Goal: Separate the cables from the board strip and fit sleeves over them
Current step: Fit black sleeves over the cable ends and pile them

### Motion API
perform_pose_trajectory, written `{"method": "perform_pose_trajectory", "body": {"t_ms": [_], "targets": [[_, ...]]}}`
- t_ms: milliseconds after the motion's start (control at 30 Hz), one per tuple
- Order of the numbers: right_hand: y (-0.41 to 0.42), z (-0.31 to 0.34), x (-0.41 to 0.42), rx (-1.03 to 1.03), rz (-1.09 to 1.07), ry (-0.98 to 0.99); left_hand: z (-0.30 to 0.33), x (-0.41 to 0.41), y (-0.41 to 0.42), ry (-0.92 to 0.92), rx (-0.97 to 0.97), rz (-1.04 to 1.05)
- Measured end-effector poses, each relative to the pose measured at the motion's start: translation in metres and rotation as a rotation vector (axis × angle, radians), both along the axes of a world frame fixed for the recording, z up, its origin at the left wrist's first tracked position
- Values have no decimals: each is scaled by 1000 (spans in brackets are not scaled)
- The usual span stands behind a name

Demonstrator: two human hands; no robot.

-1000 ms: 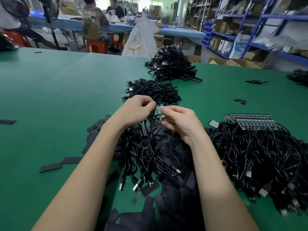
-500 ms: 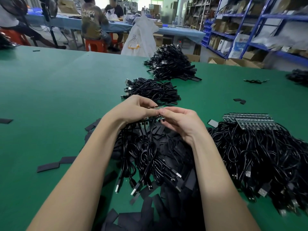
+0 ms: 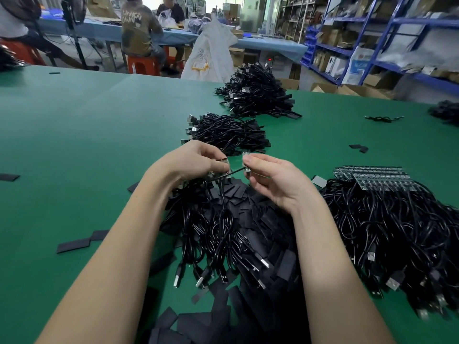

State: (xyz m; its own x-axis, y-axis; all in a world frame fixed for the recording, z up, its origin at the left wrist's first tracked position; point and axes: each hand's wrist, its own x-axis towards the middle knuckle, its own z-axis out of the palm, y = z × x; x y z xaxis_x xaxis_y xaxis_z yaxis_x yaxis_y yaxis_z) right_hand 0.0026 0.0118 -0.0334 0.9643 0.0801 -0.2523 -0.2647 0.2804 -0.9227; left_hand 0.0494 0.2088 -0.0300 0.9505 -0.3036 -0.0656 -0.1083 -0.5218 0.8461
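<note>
- While a second ago both hands pinched one board strip together, now they're apart: one small board piece [image 3: 246,162] has snapped off with its cable [image 3: 227,173].
- Right hand [image 3: 270,180] pinches that piece between thumb and fingertips, held just above the table [image 3: 74,145].
- Left hand [image 3: 196,161] is curled round the rest of the strip [image 3: 224,160]; most of it is hidden in the fist, and its cables hang down into the pile below.
- The freed cable runs taut from the right hand's piece back under the left hand.
- Means one separation is done; my read is the sleeve step comes next for this cable.
- Loose black sleeves [image 3: 238,194] lie heaped right under the hands, mixed with the cables [image 3: 218,232], so one is near to grab.
- Right of that: an unprocessed heap [image 3: 397,232] with whole board strips [image 3: 372,175] on top.
- Beyond the hands: two stacks [image 3: 228,132] of what look like finished cables.
- Risk: tangled leads could drag neighbours when the freed cable is pulled clear.
</note>
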Motion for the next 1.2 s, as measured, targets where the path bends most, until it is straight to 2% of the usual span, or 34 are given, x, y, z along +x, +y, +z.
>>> {"method": "perform_pose_trajectory", "body": {"t_ms": [100,200,267,367,467,567,667,833,900,967,1067,1100,1200], "targets": [[-4,9,0,59,28,-48,-4,0,-2,-72,102,45],[-3,10,1,141,-61,-66,4,-4,-7,-209,-6,29],[-5,9,2,241,-148,-67,14,-9,-7,-131,-102,-103],[-12,10,4,312,-293,-91,19,-16,-7,1,-124,-268],[-15,4,3,152,-338,-82,18,-18,-13,43,-199,-260],[-16,-1,3,-59,-317,-54,18,-18,-16,98,-177,-220],[-15,0,4,-70,-228,-40,15,-18,-18,139,-123,-197],[-10,-1,4,-69,-94,-60,12,-18,-39,-10,-130,-111],[-13,-2,3,-168,-67,-92,6,-19,-44,-61,-34,-108],[-22,0,0,-357,-41,-120,1,-20,-48,-114,55,-127],[-41,7,-2,-970,76,-222,-3,-22,-53,-152,135,-179],[-46,11,-3,-1106,161,-233,-3,-21,-53,-168,188,-188],[-53,17,-7,-1251,380,-139,-2,-19,-50,-146,287,-191]]}}
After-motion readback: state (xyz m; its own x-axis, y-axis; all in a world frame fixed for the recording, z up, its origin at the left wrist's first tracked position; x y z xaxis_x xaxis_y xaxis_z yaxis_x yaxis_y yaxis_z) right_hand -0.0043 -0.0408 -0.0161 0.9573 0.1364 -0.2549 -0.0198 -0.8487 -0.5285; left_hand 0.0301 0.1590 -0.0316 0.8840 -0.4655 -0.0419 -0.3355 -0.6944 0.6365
